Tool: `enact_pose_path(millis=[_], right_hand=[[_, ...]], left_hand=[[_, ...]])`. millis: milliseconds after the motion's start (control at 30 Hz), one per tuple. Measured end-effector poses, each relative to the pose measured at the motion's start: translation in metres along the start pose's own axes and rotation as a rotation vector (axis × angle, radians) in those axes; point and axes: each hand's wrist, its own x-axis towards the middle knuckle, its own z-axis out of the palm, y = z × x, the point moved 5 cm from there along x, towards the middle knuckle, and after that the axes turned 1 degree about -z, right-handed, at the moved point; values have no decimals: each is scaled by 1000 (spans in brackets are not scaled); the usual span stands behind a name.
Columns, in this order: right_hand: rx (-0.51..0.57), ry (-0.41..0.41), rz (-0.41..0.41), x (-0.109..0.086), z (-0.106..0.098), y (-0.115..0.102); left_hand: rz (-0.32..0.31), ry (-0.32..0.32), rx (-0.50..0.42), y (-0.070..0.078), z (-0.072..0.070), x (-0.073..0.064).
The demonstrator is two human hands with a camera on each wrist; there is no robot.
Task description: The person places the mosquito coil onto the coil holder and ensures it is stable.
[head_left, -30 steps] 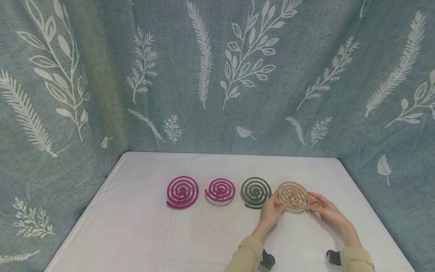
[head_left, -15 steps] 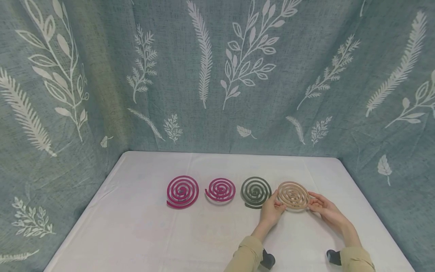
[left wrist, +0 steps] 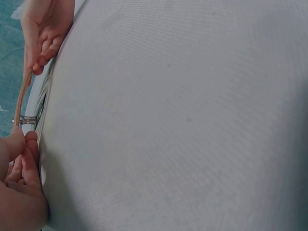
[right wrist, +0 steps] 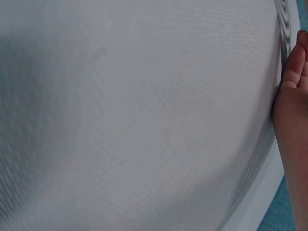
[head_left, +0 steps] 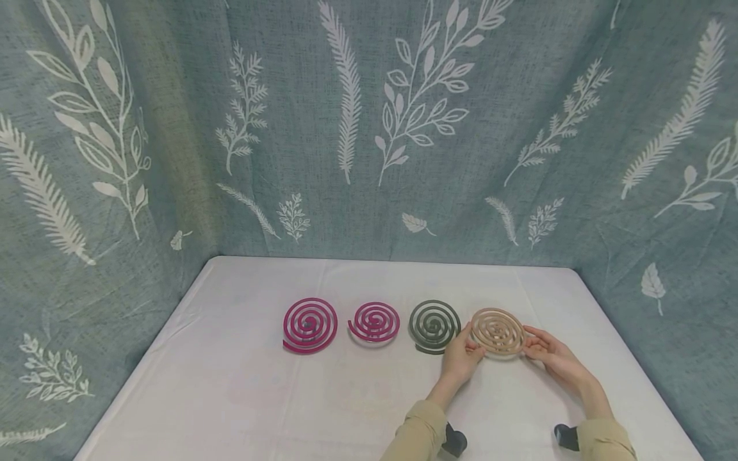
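A tan mosquito coil (head_left: 497, 330) is between my two hands at the right end of a row. My left hand (head_left: 459, 358) pinches its left edge between thumb and fingers, and my right hand (head_left: 557, 360) pinches the opposite edge. Seen edge-on in the left wrist view, the coil (left wrist: 21, 98) is slightly tilted, with a small metal-looking stand (left wrist: 28, 120) under it. Just left of my left hand lies a dark green coil (head_left: 434, 325), partly overlapped by the fingers. Only part of my right hand (right wrist: 294, 82) shows in the right wrist view.
Two magenta coils, a wider one (head_left: 310, 324) and a smaller-looking one (head_left: 375, 321), lie farther left in the row. All are on a white-covered table (head_left: 219, 384). A blue-green curtain (head_left: 369, 218) with white leaf patterns hangs behind and at both sides.
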Motion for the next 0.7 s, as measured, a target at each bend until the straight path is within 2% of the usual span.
enact_pose_path(millis=[700], right_hand=[[-1,9,2,0,0,0]], left_hand=[[15,7,2,4,-2,-2]])
